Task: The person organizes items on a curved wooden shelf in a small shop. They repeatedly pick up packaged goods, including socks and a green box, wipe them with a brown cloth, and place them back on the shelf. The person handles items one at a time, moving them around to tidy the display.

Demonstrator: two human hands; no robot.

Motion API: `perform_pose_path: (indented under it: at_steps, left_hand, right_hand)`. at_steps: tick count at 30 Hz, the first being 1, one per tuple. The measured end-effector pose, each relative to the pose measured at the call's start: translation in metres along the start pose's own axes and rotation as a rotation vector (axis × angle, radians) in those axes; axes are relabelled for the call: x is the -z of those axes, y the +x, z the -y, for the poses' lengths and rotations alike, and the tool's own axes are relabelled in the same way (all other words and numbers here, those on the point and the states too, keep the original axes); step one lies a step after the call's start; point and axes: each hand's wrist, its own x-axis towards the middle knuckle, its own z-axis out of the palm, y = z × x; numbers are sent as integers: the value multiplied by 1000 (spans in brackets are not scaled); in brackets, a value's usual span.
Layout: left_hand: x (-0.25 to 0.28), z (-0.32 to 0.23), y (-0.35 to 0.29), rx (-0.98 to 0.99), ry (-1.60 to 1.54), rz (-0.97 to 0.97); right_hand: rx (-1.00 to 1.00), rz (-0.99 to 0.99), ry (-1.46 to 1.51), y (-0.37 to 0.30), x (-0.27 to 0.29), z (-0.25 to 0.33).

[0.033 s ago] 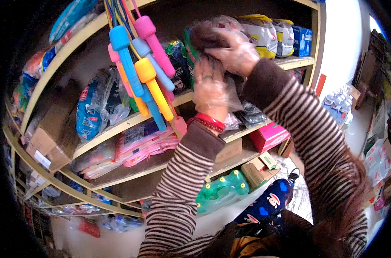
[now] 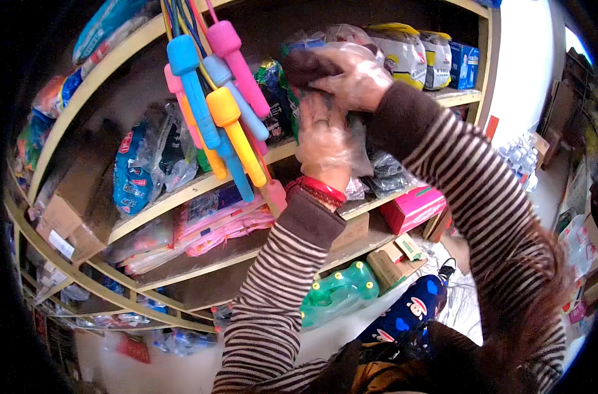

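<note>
In front of the upper shelf, my right hand is closed on a dark brown soft, cloth-like item. Just below it my left hand, with red bands at its wrist, grips a thin clear plastic bag that shows beside the palm. Motion smears both hands, and the left fingertips are partly hidden under the brown item. Behind the hands, more clear plastic-wrapped goods lie on the shelf.
Foam-handled jump ropes in several colours hang left of my hands. White-and-yellow packs and a blue box stand at the right. Lower down are pink packages, a pink box and green bottles.
My right hand and the brown item have shifted slightly left and down. My left hand has moved a little downward.
</note>
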Motion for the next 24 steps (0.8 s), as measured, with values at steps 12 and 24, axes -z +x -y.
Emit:
perform_pose_path:
  at_steps: [12,24]
  left_hand:
    - [5,-3,17,124,-91,-84]
    - [18,-17,-2,105,-157,-40]
  right_hand:
    - [-195,484,-440,84,-33,-19]
    - [43,482,-325,56,12,-11]
